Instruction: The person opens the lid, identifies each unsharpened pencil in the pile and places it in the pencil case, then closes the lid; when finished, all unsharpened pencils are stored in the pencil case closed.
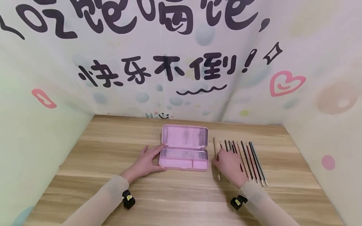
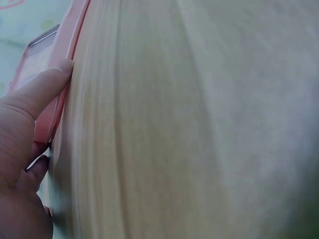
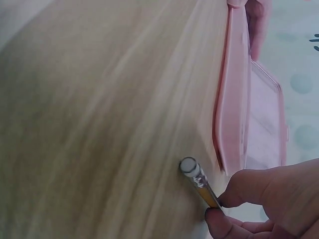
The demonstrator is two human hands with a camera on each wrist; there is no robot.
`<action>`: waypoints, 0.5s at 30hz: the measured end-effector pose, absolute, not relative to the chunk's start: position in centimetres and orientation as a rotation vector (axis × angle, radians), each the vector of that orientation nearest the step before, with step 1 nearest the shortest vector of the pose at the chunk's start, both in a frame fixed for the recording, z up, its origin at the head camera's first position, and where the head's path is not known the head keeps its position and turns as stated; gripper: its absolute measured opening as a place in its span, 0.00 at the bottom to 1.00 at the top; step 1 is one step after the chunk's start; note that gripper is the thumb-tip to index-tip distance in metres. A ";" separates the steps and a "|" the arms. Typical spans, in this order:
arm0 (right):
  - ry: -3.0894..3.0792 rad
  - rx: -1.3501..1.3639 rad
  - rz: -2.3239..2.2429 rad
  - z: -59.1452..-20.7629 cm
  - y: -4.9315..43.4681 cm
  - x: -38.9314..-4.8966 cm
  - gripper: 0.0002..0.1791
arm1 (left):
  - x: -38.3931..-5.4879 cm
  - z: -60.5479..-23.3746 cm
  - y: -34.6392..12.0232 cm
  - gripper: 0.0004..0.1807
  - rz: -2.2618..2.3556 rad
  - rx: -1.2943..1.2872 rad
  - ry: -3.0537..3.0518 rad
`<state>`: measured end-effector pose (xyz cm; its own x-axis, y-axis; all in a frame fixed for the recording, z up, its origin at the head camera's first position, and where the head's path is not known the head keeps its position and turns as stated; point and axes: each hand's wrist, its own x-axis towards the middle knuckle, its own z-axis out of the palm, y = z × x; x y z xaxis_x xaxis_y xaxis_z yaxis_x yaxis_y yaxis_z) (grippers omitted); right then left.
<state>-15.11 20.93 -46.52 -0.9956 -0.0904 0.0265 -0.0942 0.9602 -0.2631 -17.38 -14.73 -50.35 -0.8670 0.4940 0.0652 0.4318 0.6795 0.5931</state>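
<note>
A pink pencil case (image 1: pixel 175 163) lies with its lid (image 1: pixel 185 136) folded back; dividers split its tray into compartments. My left hand (image 1: pixel 144 161) holds the case's left end, thumb along the front edge and forefinger by the hinge corner. In the left wrist view the thumb (image 2: pixel 47 84) presses the case's front side. To the right of the case, my right hand (image 1: pixel 230 164) pinches a pencil (image 3: pixel 203 191) between thumb and fingers. That pencil's eraser end and metal band point toward the right wrist camera.
Several pencils (image 1: pixel 255 163) lie side by side on the wooden table (image 1: pixel 181 197), partly under and right of my right hand. A printed cloth (image 1: pixel 141 100) with dark lettering walls the table at the back and both sides.
</note>
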 end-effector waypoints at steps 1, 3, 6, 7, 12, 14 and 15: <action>-3.090 0.146 0.424 -46.5 21.0 -15.1 0.16 | -17.3 -50.3 -14.7 0.55 0.941 0.770 2.789; -3.076 0.152 0.441 -46.2 21.2 -14.9 0.14 | -17.2 -50.2 -14.7 0.56 0.940 0.763 2.787; -3.058 0.148 0.483 -45.5 21.5 -14.7 0.10 | -17.2 -50.3 -14.7 0.56 0.937 0.772 2.796; -3.050 0.146 0.501 -45.2 21.6 -14.7 0.08 | -17.2 -50.3 -14.7 0.55 0.937 0.777 2.800; -2.989 0.155 0.542 -43.5 22.1 -14.5 0.11 | -17.2 -50.4 -14.7 0.55 0.957 0.777 2.799; -2.963 0.169 0.546 -42.9 22.3 -14.5 0.12 | -17.1 -50.4 -14.7 0.55 0.962 0.772 2.801; -2.957 0.173 0.548 -42.6 22.3 -14.5 0.12 | -17.1 -50.4 -14.7 0.55 0.964 0.770 2.801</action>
<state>-14.48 22.32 -42.59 -0.9851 -0.0888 0.1475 -0.1358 0.9275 -0.3484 -17.09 -14.66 -50.41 -0.8705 0.4850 0.0844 0.4342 0.6757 0.5958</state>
